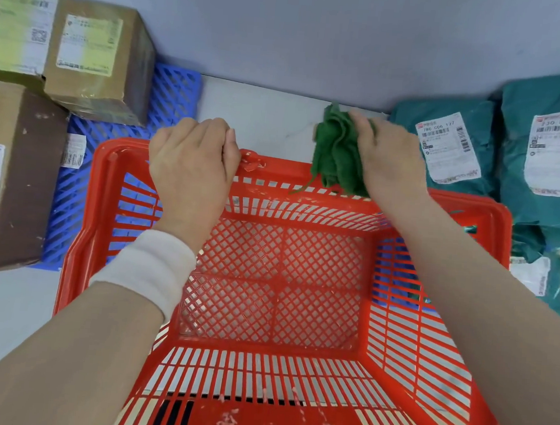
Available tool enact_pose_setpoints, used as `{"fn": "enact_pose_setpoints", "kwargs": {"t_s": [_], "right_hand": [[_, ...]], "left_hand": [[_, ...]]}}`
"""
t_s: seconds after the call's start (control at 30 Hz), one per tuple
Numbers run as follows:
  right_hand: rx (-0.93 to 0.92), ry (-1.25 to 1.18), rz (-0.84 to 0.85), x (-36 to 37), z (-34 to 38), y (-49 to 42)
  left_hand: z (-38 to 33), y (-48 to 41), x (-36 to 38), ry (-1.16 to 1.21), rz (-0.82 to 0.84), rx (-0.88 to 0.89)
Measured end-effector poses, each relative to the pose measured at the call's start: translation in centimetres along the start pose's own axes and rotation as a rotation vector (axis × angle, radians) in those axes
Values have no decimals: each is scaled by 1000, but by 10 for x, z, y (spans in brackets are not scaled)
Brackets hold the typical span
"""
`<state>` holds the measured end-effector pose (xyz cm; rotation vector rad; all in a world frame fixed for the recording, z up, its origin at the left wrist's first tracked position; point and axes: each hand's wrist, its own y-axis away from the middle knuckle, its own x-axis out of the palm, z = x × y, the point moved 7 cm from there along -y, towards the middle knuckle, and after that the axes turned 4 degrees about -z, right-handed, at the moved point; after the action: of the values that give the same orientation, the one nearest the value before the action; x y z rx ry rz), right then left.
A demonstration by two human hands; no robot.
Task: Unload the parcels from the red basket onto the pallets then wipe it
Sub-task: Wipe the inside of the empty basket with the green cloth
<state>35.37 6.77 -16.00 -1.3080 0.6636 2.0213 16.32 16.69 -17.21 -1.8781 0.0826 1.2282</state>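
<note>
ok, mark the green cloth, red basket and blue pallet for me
green cloth (335,149): head view, bunched folds at its middle.
red basket (282,170): head view, middle of the far rim.
blue pallet (174,93): head view, bare slatted far corner.

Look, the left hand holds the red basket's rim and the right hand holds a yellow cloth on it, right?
No. The head view shows the cloth is green, not yellow. The left hand holds the rim of the red basket, and the right hand holds the cloth on it.

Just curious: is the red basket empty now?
Empty: red basket shows only bare mesh floor; right hand grips a green cloth at its rim.
</note>
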Motion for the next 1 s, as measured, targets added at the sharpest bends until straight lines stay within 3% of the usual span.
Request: {"fn": "enact_pose_setpoints", "kwargs": {"t_s": [0.07, 0.13, 0.3, 0.47, 0.63, 0.73, 0.83, 0.9, 1.0], "right_hand": [[-33, -317, -6, -16, -9, 3], [-171, -366, -47, -35, -15, 18], [-576, 133, 22, -16, -26, 47], [-438, 267, -258, -8, -16, 34], [-323, 221, -169, 14, 32, 35], [-400, 107, -191, 33, 78, 43], [-562, 109, -154, 35, 67, 54], [-719, 233, -147, 24, 38, 65], [-786, 500, -217, 5, -11, 68]], "left_hand": [[0, -1, 0, -2, 3, 5], [-1, -1, -1, -20, 10, 12], [-1, -2, -2, -32, 19, 19], [-1, -4, -1, -10, 26, 24], [-2, -4, 0, -13, 53, 28], [0, -4, 1, -31, 80, 57], [0, -5, 2, -44, 99, 60], [1, -5, 3, -60, 118, 35], [-3, -5, 2, -70, 118, 50]]}}
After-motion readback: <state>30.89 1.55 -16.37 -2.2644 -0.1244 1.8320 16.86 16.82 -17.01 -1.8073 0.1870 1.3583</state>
